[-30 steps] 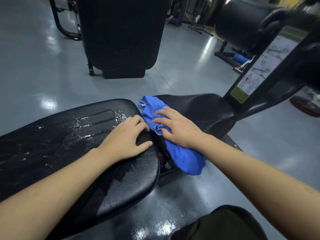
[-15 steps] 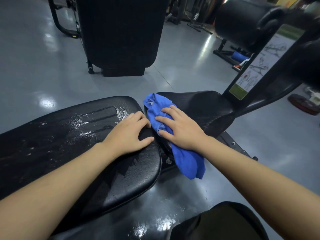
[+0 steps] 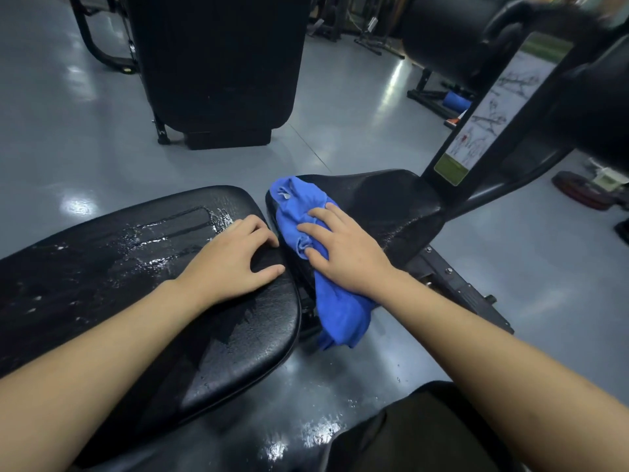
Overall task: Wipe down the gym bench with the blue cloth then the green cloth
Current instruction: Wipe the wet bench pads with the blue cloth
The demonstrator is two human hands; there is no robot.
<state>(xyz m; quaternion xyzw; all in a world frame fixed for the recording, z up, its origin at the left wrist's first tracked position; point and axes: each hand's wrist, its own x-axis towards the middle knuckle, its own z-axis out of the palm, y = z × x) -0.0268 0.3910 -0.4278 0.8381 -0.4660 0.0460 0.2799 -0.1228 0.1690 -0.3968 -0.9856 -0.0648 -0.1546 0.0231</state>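
The right hand (image 3: 343,248) lies palm-down on the blue cloth (image 3: 335,301), fingers spread and nearly straight, pressing it against the near edge of the smaller seat pad (image 3: 384,199) of the gym bench; its palm and the cloth beneath it are hidden, so how much fabric is bunched under the hand cannot be made out. The cloth drapes over the pad's edge and hangs into the gap between the 2 pads, its lower end dangling above the grey floor (image 3: 340,114). The left hand (image 3: 235,262) rests on the long back pad (image 3: 136,267), fingers loosely bent with their tips at the pad's rounded end and holding nothing. That pad is streaked with wet patches and runs out of view at the left. The bench frame under the gap is dark and hard to read. An exercise diagram label (image 3: 490,117) on the upright post is blurred. A green cloth cannot be found in view
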